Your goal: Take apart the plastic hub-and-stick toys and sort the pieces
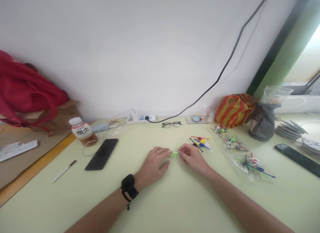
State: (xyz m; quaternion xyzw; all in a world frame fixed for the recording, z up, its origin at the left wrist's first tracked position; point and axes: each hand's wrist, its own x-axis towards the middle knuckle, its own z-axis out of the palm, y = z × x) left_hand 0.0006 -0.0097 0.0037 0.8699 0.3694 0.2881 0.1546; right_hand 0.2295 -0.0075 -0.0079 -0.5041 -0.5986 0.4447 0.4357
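Observation:
A small bright green plastic arrow spinner (172, 155) lies on the table between my two hands. My left hand (156, 163) rests palm down, fingers stretched out, with a fingertip at the spinner's round part and the thumb apart from it. My right hand (191, 156) pinches the spinner's thin right end between thumb and fingertips. Just behind my right hand is a small group of loose arrow spinners (202, 144) in red, yellow, blue, white and black. Farther right, clear plastic bags (252, 168) hold more coloured spinners.
To the left are a black phone (102, 154), a drink bottle (83, 132) and a white pen (63, 172). Eyeglasses (171, 124) and a power strip (140, 118) sit by the wall. A striped bag (233, 110), a grey bag (262, 123) and another phone (297, 158) stand right.

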